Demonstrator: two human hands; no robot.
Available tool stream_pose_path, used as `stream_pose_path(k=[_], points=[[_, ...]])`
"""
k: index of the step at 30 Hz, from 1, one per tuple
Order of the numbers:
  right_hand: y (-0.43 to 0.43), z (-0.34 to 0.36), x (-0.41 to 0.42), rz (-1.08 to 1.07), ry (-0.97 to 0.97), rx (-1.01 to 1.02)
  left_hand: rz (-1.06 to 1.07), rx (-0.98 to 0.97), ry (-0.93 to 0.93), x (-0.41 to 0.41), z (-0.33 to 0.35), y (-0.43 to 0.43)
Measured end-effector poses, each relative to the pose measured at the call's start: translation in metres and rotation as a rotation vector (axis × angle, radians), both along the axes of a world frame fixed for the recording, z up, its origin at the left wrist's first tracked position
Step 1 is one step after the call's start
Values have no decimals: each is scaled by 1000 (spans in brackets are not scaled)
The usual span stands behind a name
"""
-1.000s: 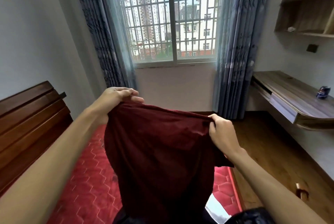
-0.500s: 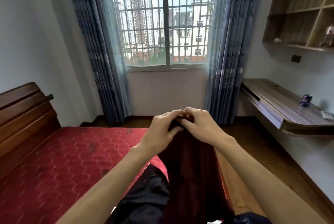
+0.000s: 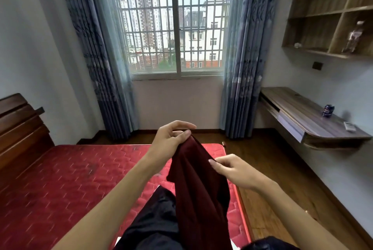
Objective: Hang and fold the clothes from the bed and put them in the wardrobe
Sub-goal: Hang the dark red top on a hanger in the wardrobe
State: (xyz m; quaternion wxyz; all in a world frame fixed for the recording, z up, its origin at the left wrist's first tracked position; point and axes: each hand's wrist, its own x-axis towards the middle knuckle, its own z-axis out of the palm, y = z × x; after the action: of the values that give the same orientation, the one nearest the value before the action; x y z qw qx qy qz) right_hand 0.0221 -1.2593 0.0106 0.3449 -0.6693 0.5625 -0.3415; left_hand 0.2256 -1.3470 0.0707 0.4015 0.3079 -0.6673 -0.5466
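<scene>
I'm halfway through folding the dark red garment (image 3: pixel 198 193), which hangs doubled lengthwise in the centre of the frame, above the black clothes (image 3: pixel 155 219) on the red bed (image 3: pixel 60 179). My left hand (image 3: pixel 173 141) pinches its top between thumb and curled fingers. My right hand (image 3: pixel 234 169) sits lower right, with the thumb on the cloth's right edge and the fingers loosely curled; I cannot tell whether it truly grips. To do this well, I judge I should keep the top pinch firm and run the right hand down that edge so the two layers line up. Then I can lower the piece onto bare mattress, not onto the black heap, before the next fold. Half a second ago both hands met at the top. Now the right has dropped away and the left carries the weight alone. A second ago the cloth was stretched wide between them.
</scene>
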Motion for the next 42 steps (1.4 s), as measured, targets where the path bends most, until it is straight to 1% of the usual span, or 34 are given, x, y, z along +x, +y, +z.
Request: stream_pose_path(k=[2,4,6,8,11,13,16,18,20,21,23,24,26,28,30,32,34,36,37,38,42], points=[[3,-10,-12,-2,-14,37,34,44,46,7,4,-7],[4,-14,-19,-69,-22,1,38,54,40,15,7,-14],[2,-16,-26,-180,57,-117,26,31,-6,21,8,-19],[-1,-12,-31,-256,190,-211,33,0,-59,27,7,-23],[-2,9,-34,-213,274,-257,111,-4,-80,35,12,-29],[1,23,-30,-175,332,-386,151,-7,-69,38,18,-34],[7,35,-23,-109,487,-656,178,-77,-70,44,31,-41],[7,38,-23,-49,559,-703,190,-128,-77,51,38,-44],[6,37,-26,-19,610,-688,206,-168,-82,58,43,-46],[5,35,-28,-34,600,-667,204,-177,-74,62,45,-46],[4,31,-33,-153,553,-623,163,-203,-88,73,50,-45],[3,29,-36,-239,531,-614,128,-240,-140,79,53,-43],[1,31,-45,-389,482,-609,40,-339,-317,88,57,-37],[-1,38,-51,-485,447,-607,-25,-425,-461,91,56,-32],[-2,47,-53,-497,368,-618,65,-574,-520,90,50,-32],[-2,55,-53,-442,336,-624,225,-769,-510,92,42,-40],[0,60,-54,-382,448,-615,296,-898,-474,98,38,-47],[2,66,-56,-331,591,-562,339,-996,-516,105,38,-51],[2,69,-56,-295,612,-526,378,-1023,-574,108,38,-52],[3,72,-54,-260,592,-485,435,-1034,-630,110,39,-52],[7,87,-36,-230,366,-234,669,-968,-747,116,36,-59]])
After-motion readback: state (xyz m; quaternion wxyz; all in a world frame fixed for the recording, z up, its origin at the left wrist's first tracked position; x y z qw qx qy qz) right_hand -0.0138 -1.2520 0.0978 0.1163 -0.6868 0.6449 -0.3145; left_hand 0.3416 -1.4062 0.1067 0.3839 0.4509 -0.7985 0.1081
